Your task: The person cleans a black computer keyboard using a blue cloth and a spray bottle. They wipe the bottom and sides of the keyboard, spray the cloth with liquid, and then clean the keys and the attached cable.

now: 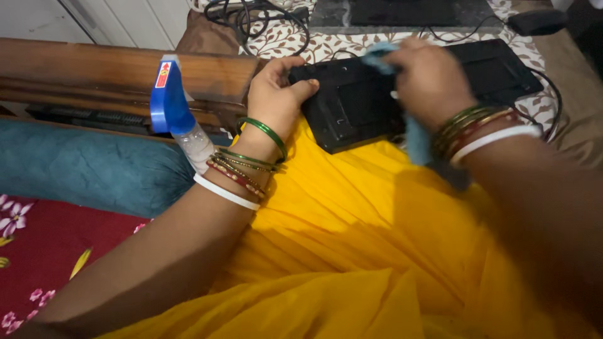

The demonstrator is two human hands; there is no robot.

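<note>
Keyboard [377,103] underside up (long axis sideways)

Keyboard [358,103] lying underside up across lap, on cloth-draped knees. Left hand [273,97] gripping its left edge; right hand [430,78] on top, pressing rag [414,135] to it. Spray bottle [173,110] standing left of left wrist, before wooden rail [94,72]. Cushion [81,166] lying below rail. Cables [257,19] trailing behind keyboard.
</note>
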